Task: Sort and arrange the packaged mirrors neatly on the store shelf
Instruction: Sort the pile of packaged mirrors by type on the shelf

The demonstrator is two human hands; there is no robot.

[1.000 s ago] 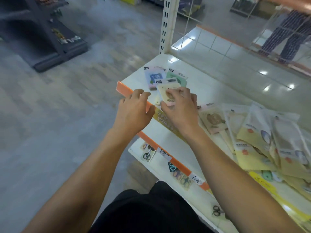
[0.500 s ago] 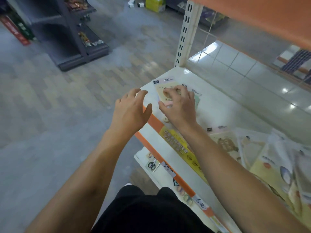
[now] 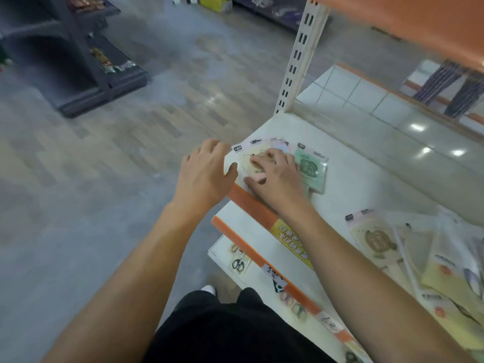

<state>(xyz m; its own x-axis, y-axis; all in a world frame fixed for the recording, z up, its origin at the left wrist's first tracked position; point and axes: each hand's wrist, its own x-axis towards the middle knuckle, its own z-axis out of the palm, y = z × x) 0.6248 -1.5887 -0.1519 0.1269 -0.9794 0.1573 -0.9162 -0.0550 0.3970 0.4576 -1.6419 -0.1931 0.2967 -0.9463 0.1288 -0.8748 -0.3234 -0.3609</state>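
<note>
A cream packaged mirror [image 3: 252, 163] with a pink handle lies on top of a small stack at the left end of the white shelf [image 3: 366, 179]. My right hand [image 3: 277, 179] holds it, fingertips on top and thumb against its near edge. A green packaged mirror [image 3: 313, 167] lies just right of that hand, and the tips of other packs show behind it. My left hand [image 3: 207, 171] hovers at the shelf's left corner with relaxed fingers, its thumb touching the stack's left edge. A loose pile of packaged mirrors [image 3: 377, 242] lies at the right.
An orange price rail [image 3: 251, 205] runs along the shelf's front edge, with a lower shelf [image 3: 237, 263] of scissors packs beneath. A slotted upright post [image 3: 298, 56] stands at the back left corner. An orange shelf [image 3: 419, 17] hangs overhead. A dark rack [image 3: 86, 61] stands across the aisle.
My right hand has carried the cream packaged mirror to the shelf's left end and set it onto the stack. My left hand left the orange rail and moved to the stack's left edge.
</note>
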